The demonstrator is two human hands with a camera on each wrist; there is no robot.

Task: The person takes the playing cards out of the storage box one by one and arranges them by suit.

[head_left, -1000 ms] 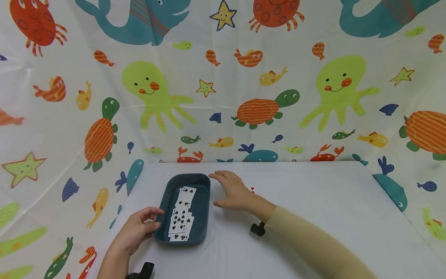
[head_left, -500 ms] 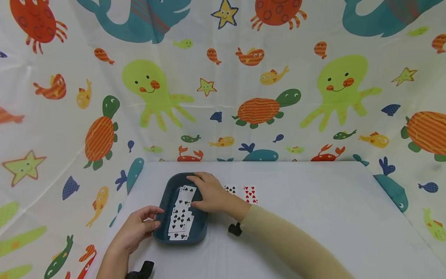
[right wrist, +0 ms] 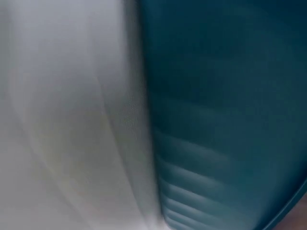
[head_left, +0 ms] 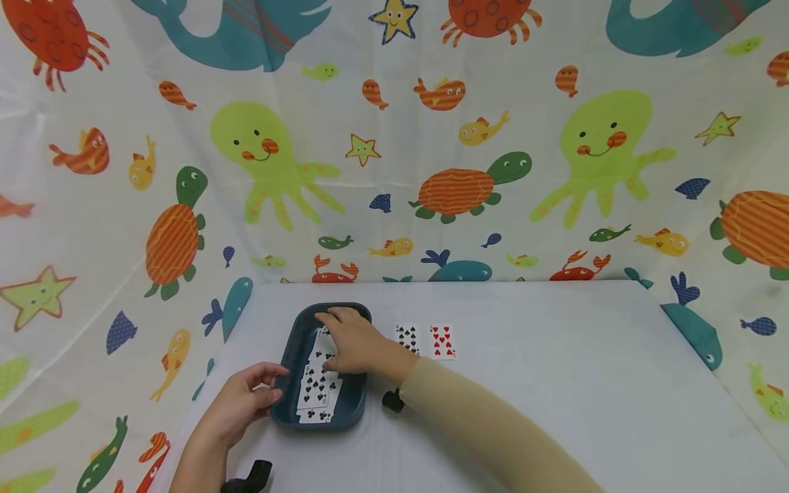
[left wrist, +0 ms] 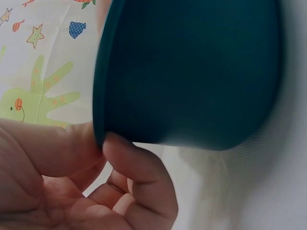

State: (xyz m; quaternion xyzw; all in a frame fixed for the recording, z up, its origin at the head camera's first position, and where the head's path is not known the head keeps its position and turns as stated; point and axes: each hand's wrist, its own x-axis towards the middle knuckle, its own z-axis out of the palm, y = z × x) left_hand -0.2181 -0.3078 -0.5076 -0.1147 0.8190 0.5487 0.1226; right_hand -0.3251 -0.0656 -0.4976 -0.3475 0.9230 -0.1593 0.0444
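A dark teal tray (head_left: 293,350) sits on the white table and holds several black-suit playing cards (head_left: 317,392), fanned along its length. My left hand (head_left: 270,388) grips the tray's near left rim; in the left wrist view the thumb and curled fingers (left wrist: 136,179) clasp the tray's edge (left wrist: 192,72). My right hand (head_left: 334,335) reaches into the tray and lies on the far cards with its fingers stretched out. The right wrist view is blurred and shows only the tray wall (right wrist: 225,120). A spade card (head_left: 407,337) and a heart card (head_left: 442,341) lie face up just right of the tray.
The white table (head_left: 555,383) is walled on three sides by a sea-animal print curtain (head_left: 394,171). Black wrist-camera mounts (head_left: 391,400) show under my right forearm and beside my left wrist (head_left: 249,476).
My right hand has moved left from the table beside the tray onto the cards inside it, uncovering the spade and heart cards. The left hand has kept its grip on the tray.
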